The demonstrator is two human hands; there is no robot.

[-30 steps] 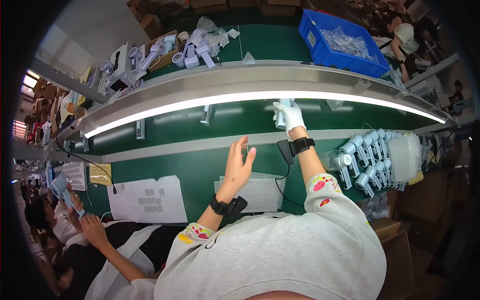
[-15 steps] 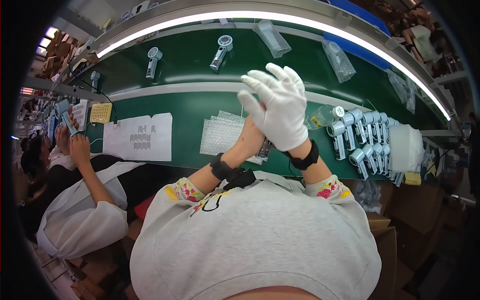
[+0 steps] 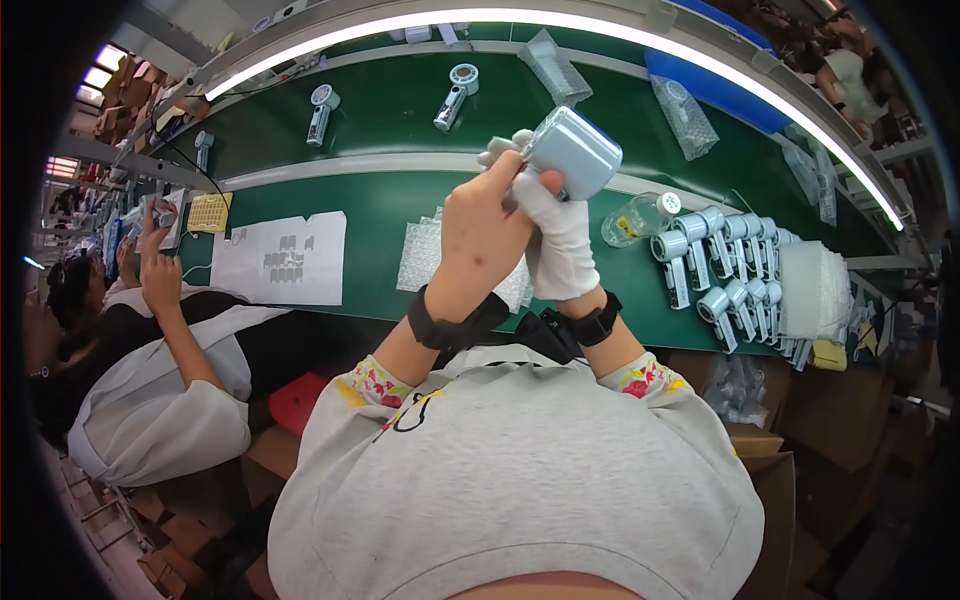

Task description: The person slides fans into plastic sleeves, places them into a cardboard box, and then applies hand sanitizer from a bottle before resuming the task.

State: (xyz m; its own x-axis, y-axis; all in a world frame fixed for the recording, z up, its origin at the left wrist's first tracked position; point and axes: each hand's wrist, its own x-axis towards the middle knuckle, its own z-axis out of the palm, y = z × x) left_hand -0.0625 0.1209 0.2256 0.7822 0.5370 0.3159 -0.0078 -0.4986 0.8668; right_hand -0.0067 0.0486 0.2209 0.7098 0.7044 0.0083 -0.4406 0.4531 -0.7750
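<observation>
Pale blue plastic catches the light: a small handheld fan [image 3: 572, 150] is raised above the green bench [image 3: 380, 205], held between both hands in front of the person's chest. The bare left hand [image 3: 485, 235] curls around the fan's lower part, thumb pressed up against its body. The right hand [image 3: 555, 235], in a white glove, grips from the other side, its fingers [image 3: 500, 150] poking out behind the fan head. The two hands sit tight against each other, both closed on the fan. Black bands circle both wrists.

Under the hands lies a sheet of bubble wrap [image 3: 425, 255] on the bench, and to its left a white paper sheet [image 3: 285, 258] with small printed shapes. Right of the hands a clear bottle [image 3: 640, 215] lies on its side, just beside a packed cluster of finished fans [image 3: 720, 265] with their round heads up. Beyond them sits a stack of white foam sheets [image 3: 815, 290].

On the farther belt two more fans [image 3: 455, 95] lie apart, and clear bags [image 3: 555, 65] rest near the light strip [image 3: 560, 20]. At far left a co-worker's hand [image 3: 160, 280] is raised over the bench beside a yellow tray [image 3: 210, 212].
</observation>
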